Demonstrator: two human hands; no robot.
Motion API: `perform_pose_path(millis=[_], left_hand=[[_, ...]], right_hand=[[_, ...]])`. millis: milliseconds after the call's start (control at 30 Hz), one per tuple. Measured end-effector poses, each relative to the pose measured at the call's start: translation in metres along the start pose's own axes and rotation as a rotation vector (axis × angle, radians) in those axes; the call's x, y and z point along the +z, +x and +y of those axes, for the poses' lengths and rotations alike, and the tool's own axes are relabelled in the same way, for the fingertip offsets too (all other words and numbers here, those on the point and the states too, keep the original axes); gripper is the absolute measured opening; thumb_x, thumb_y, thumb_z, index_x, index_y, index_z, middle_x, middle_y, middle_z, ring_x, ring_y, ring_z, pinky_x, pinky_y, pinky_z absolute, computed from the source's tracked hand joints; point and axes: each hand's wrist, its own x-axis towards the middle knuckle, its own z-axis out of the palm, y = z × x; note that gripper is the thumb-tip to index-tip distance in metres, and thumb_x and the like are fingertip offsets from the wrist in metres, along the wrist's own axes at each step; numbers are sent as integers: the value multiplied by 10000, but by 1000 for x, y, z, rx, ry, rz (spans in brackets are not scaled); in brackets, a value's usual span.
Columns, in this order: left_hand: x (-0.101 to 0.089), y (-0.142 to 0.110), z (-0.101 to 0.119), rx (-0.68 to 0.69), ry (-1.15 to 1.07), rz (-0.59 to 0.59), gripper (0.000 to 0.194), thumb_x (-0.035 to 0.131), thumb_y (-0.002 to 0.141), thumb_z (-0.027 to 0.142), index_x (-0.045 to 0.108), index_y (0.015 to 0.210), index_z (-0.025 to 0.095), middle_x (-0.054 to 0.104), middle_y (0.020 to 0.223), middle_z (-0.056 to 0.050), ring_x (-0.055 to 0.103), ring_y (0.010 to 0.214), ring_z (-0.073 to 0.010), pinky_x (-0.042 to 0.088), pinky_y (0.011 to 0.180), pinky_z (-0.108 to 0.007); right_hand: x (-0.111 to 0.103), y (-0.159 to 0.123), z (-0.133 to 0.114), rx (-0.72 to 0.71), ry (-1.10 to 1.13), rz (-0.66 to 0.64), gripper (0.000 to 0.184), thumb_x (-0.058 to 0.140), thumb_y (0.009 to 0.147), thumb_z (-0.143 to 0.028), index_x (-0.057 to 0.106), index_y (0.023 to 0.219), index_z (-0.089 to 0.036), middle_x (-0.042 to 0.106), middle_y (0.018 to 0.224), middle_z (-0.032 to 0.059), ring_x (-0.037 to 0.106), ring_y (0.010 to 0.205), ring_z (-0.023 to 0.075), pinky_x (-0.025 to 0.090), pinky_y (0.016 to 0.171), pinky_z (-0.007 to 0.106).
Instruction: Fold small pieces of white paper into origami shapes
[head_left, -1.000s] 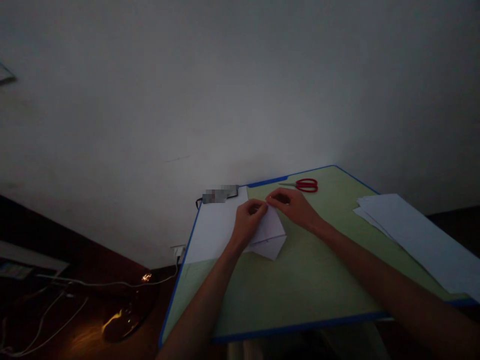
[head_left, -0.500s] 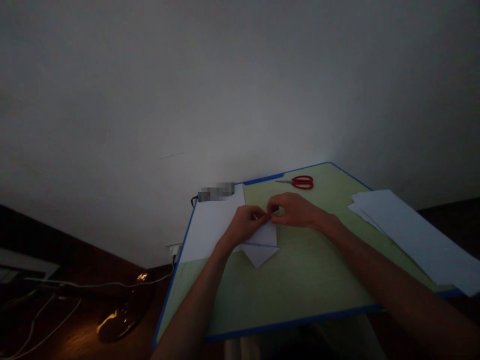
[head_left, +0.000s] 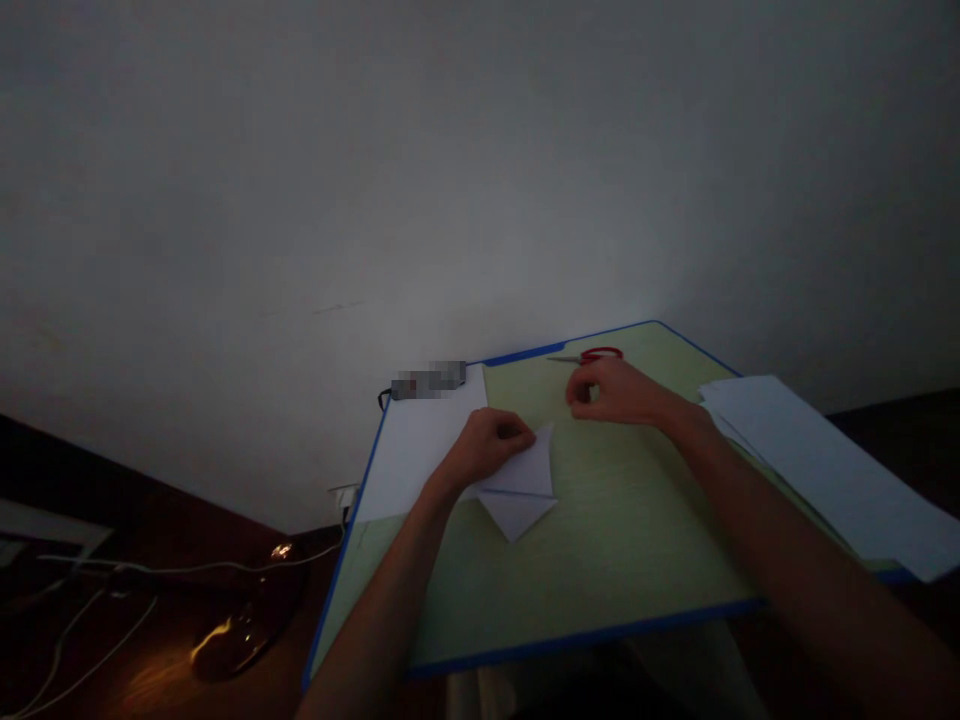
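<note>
A small folded sheet of white paper, with a crease across it and a point toward me, lies near the middle of the table. My left hand pinches its upper part between thumb and fingers, covering some of the folds. To the right and a little farther back, my right hand hovers apart from the paper. Its fingers are curled in to the thumb, and nothing shows between them. Just beyond that hand lie red-handled scissors, their handles partly hidden by it.
The light green table has a blue edge and stands against a wall. A white sheet covers its far left, with a blurred dark object on top. More white paper overhangs the right side. Cables run at the left.
My right hand has left the folded paper and moved right and away, now overlapping the scissors' handles. My left hand keeps its pinch on the paper.
</note>
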Motion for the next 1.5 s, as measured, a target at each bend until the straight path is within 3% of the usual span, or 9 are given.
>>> perform_pose_path(millis=[133,233,333,467,600,833,1500], left_hand=[[3,2,-6,-55,-124,50,214,706,776,365,785,761,167,745,732,-68,626,648,-181,455,584,-271],[6,4,-11,-63,-168,89,225,715,779,384,787,766,171,744,746,-76,623,658,-183,452,567,-263],[8,6,-14,-71,-179,103,241,701,794,394,788,794,170,746,768,-81,625,681,-183,454,582,-262],[9,7,-17,-62,-160,114,234,666,800,371,787,845,175,756,821,-82,635,728,-185,469,640,-273],[7,7,-15,-66,-103,133,179,645,762,300,776,779,179,730,750,-55,611,684,-169,438,615,-259],[-1,2,-2,-162,-98,62,173,603,729,281,709,684,151,574,552,7,474,512,-114,347,517,-242],[-9,-3,5,-190,-163,-57,153,588,694,259,607,579,160,536,541,16,435,523,-98,320,531,-235]], right_hand=[[7,3,-3,-33,86,154,130,646,758,-161,759,812,-195,755,793,34,660,733,179,497,715,304],[21,5,-13,-65,186,55,158,664,837,-265,770,936,-203,777,926,53,681,808,180,513,736,302],[32,6,-19,-54,219,-28,145,682,856,-301,777,905,-204,772,875,45,673,771,172,504,712,290],[37,7,-20,-70,226,-29,121,681,860,-273,781,864,-206,756,805,31,657,720,163,486,694,283],[38,7,-24,-110,162,-26,110,673,857,-240,774,869,-196,747,800,34,663,720,165,479,697,285],[38,6,-29,-106,121,-10,94,669,851,-217,743,885,-171,733,824,44,655,746,171,471,714,295],[17,8,0,28,188,166,174,631,869,-352,698,858,-192,704,828,55,628,770,199,474,708,322]])
